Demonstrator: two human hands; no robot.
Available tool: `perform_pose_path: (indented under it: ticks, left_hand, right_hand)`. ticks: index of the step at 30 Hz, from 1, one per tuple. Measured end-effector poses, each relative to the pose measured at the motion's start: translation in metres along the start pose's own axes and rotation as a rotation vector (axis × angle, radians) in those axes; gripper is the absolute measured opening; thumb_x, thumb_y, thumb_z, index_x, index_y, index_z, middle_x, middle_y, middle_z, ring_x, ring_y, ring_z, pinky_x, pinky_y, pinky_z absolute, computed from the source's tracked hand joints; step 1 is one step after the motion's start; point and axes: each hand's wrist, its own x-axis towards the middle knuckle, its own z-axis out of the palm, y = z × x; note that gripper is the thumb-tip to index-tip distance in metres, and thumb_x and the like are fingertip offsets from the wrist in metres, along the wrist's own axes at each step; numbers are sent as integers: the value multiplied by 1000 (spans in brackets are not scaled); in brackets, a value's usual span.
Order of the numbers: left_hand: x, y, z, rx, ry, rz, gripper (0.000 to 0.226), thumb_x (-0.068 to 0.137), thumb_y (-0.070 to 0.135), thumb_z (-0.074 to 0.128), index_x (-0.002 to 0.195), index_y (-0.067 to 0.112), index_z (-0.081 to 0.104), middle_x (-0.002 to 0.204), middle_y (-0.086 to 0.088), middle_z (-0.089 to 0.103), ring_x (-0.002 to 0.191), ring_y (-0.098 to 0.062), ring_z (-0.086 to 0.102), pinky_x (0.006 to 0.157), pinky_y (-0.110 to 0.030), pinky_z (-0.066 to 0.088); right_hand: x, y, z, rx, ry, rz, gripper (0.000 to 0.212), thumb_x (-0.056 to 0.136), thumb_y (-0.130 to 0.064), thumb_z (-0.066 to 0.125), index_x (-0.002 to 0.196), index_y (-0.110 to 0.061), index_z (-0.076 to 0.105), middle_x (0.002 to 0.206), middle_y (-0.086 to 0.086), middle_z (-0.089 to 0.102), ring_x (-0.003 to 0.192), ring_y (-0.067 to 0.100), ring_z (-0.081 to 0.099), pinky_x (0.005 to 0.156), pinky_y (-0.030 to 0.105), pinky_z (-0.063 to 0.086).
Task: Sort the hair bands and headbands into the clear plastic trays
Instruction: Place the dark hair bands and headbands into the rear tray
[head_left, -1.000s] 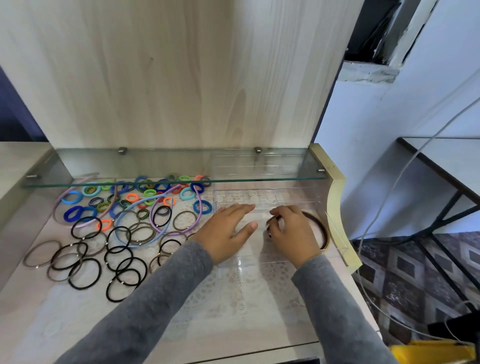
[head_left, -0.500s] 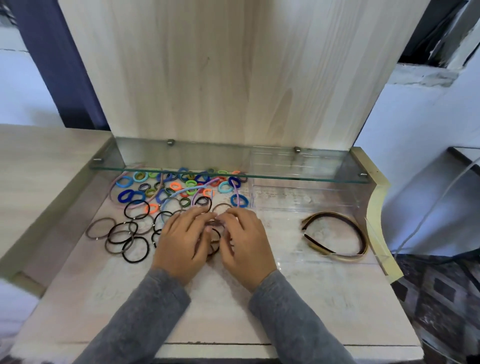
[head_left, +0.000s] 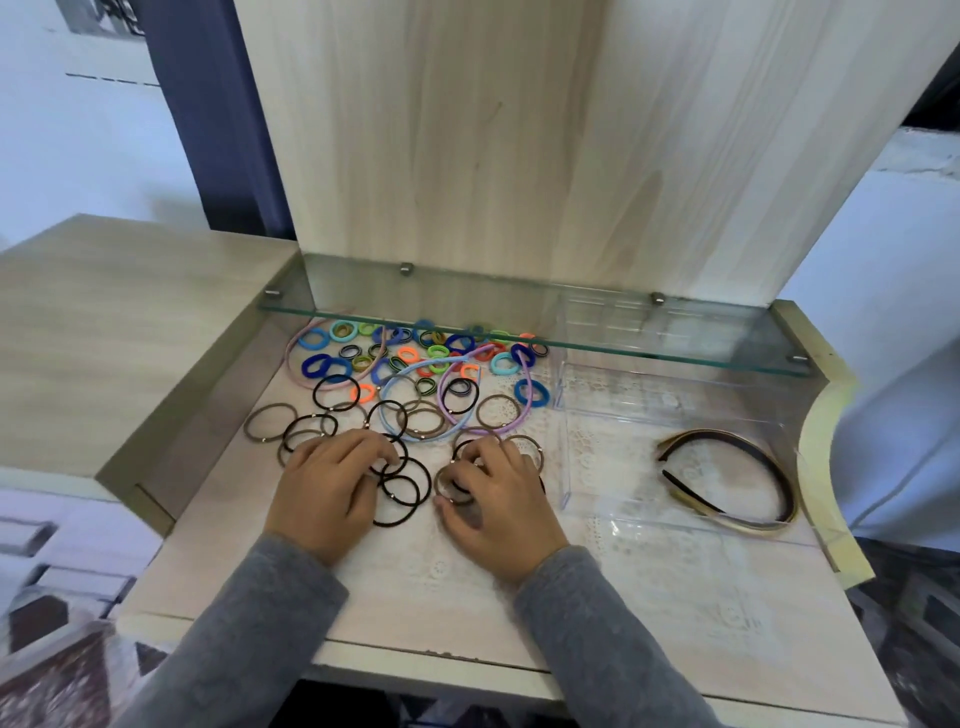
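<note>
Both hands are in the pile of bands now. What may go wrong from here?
The black bands under the left hand overlap, so lifting one may drag others along. The right hand pinches a brown band near the clear tray, whose wall is easy to bump. The glass shelf hangs low over the coloured bands; a reaching hand may hit it.

Pale wood table (head_left: 675, 629) carrying white lace cloth (head_left: 415, 564). Colourful, black and brown hair bands (head_left: 408, 355) lying scattered left and centre, pastel headbands (head_left: 525, 402) curving among them. Clear plastic tray (head_left: 563, 467) sitting right, holding dark headbands (head_left: 779, 467).
</note>
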Motion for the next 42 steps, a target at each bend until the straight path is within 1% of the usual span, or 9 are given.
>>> perform_pose_path:
  ticks: [3, 6, 9, 13, 21, 25, 30, 36, 42]
  left_hand:
    - [-5, -7, -1, -21, 11, -11, 29, 68, 6, 51, 83, 28, 62, 96, 17, 63, 91, -12, 61, 81, -34, 40]
    - [-7, -9, -1, -29, -8, -24, 31, 68, 6, 49, 81, 30, 64, 98, 20, 62, 93, -10, 61, 82, -37, 41]
    - [-5, -9, 0, -34, -77, 28, 38, 68, 14, 41, 86, 32, 69, 105, 19, 63, 100, -11, 60, 83, -38, 42]
    - [-5, -6, 0, -5, -160, 15, 34, 71, 23, 42, 89, 38, 68, 107, 23, 63, 104, -7, 59, 87, -33, 38]
    - [9, 3, 11, 81, -133, -99, 25, 78, 44, 45, 91, 36, 66, 99, 21, 61, 95, -12, 57, 83, -31, 34]
    - [11, 7, 15, 71, -102, -121, 26, 80, 40, 47, 95, 34, 66, 98, 17, 62, 93, -14, 57, 83, -34, 40]
    - [7, 7, 14, 30, -82, -123, 33, 70, 19, 53, 100, 29, 62, 102, 13, 62, 93, -16, 58, 82, -34, 41]
    - [4, 8, 13, 71, -84, -102, 23, 73, 32, 48, 89, 31, 65, 98, 14, 60, 89, -15, 55, 79, -31, 37]
    - [4, 8, 13, 121, -92, -65, 16, 75, 34, 51, 83, 30, 64, 96, 15, 61, 89, -14, 56, 78, -30, 35]
  right_hand:
    - [-2, 1, -1, 19, 3, 15, 24, 80, -39, 55, 94, -23, 65, 99, -6, 49, 94, 15, 44, 81, 32, 38]
    - [-4, 3, -1, 11, -10, 30, 25, 71, -31, 57, 94, -23, 64, 101, -6, 49, 95, 15, 42, 83, 34, 37]
    - [-3, 4, 0, -16, -13, 34, 21, 72, -28, 57, 92, -24, 61, 101, -6, 49, 95, 16, 42, 83, 35, 37]
    - [0, 9, 1, -21, 14, 88, 14, 79, -31, 59, 91, -25, 61, 101, -7, 50, 96, 16, 42, 82, 33, 35]
    - [11, 15, 4, -110, 60, 140, 10, 84, -28, 61, 91, -22, 64, 101, -5, 53, 94, 18, 44, 77, 33, 35]
    - [9, 16, 7, -88, 76, 122, 13, 83, -27, 59, 92, -19, 64, 102, -4, 54, 96, 19, 45, 80, 33, 35]
    - [8, 13, 4, -90, 68, 128, 19, 76, -28, 56, 92, -19, 62, 103, -3, 53, 96, 17, 43, 80, 30, 33]
    - [6, 13, 4, -134, 71, 124, 18, 74, -27, 57, 89, -19, 61, 101, -3, 52, 92, 18, 43, 78, 31, 35]
    - [6, 14, 7, -124, 87, 115, 11, 79, -21, 61, 89, -17, 62, 100, -1, 53, 92, 18, 44, 79, 34, 41]
